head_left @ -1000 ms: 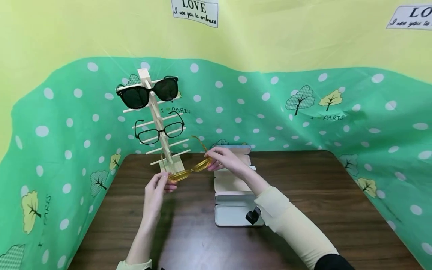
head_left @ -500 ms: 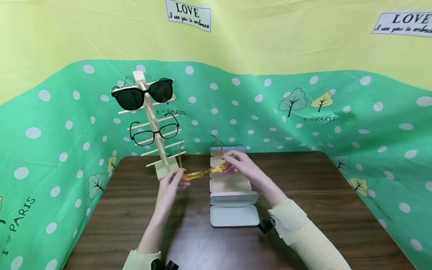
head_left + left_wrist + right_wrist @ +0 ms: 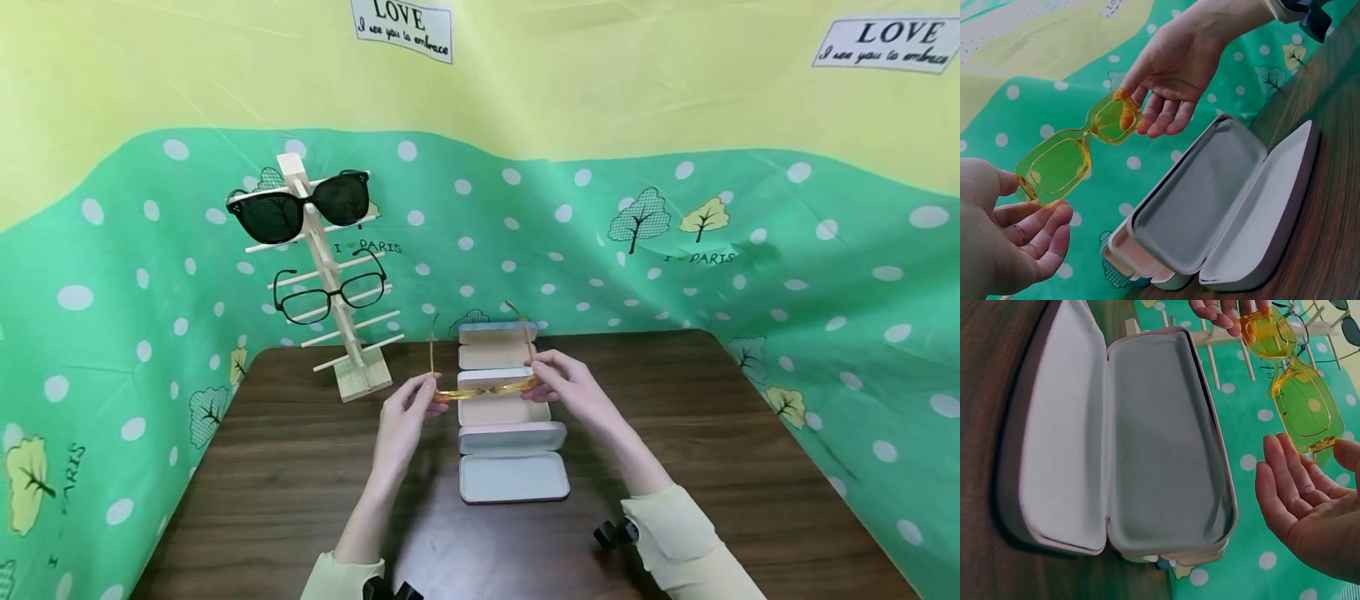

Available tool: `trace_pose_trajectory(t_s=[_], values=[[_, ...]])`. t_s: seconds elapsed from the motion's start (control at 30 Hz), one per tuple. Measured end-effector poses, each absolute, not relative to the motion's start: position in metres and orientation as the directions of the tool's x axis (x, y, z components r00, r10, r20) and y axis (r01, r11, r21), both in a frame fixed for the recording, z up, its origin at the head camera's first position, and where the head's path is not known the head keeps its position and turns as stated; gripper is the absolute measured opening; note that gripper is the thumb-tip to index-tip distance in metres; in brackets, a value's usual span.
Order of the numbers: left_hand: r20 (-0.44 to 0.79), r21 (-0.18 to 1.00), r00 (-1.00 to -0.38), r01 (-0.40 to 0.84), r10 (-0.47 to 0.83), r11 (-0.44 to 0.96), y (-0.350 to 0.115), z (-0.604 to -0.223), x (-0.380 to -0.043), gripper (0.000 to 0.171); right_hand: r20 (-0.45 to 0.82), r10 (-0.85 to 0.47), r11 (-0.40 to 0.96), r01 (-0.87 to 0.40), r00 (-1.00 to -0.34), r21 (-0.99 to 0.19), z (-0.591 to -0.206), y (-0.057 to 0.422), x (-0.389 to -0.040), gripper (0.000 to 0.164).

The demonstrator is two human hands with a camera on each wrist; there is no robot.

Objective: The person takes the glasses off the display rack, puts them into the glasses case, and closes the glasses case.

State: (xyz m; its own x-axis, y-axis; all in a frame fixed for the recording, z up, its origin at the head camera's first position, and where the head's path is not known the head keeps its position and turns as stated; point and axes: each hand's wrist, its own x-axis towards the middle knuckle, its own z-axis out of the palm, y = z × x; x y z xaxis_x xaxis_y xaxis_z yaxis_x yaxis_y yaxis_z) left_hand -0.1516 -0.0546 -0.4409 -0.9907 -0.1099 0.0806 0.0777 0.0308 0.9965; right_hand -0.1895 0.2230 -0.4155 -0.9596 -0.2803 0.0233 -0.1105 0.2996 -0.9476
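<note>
Yellow see-through sunglasses (image 3: 459,395) are held level above the row of open glasses cases, temples unfolded and pointing away. My left hand (image 3: 405,421) pinches their left end, and my right hand (image 3: 566,385) pinches the right end near the hinge. In the left wrist view, thumb and fingers of the left hand (image 3: 1007,234) grip one corner of the yellow frame (image 3: 1054,165). The nearest glasses case (image 3: 513,479) lies open with a pale lining and nothing inside. Behind it, a second open case (image 3: 506,411) is partly covered by the sunglasses.
A wooden display stand (image 3: 341,317) stands at the back left, carrying black sunglasses (image 3: 270,218) on top and black-framed eyeglasses (image 3: 306,307) below. A third open case (image 3: 495,358) lies farthest back on the dark wooden table (image 3: 675,417). Patterned cloth (image 3: 570,250) hangs behind.
Both hands have carried the yellow sunglasses rightward, away from the stand's base to over the cases. The sunglasses have turned from slanted to nearly level.
</note>
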Motion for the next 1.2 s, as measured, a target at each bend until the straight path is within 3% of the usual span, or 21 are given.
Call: trace_pose_trajectory(t_s=[0.8, 1.2], values=[[0.147, 0.982, -0.986, 0.136, -0.074, 0.135, -0.037, -0.443, -0.140, 0.037, 0.125, -0.245, 0.272, -0.192, -0.961, -0.943, -0.431, 0.242, -0.157, 0.048], [0.187, 0.960, -0.982, 0.186, 0.017, 0.209, -0.038, -0.448, -0.130, 0.053, 0.138, -0.222, 0.239, -0.191, -0.965, -0.952, -0.436, 0.246, -0.153, 0.043]])
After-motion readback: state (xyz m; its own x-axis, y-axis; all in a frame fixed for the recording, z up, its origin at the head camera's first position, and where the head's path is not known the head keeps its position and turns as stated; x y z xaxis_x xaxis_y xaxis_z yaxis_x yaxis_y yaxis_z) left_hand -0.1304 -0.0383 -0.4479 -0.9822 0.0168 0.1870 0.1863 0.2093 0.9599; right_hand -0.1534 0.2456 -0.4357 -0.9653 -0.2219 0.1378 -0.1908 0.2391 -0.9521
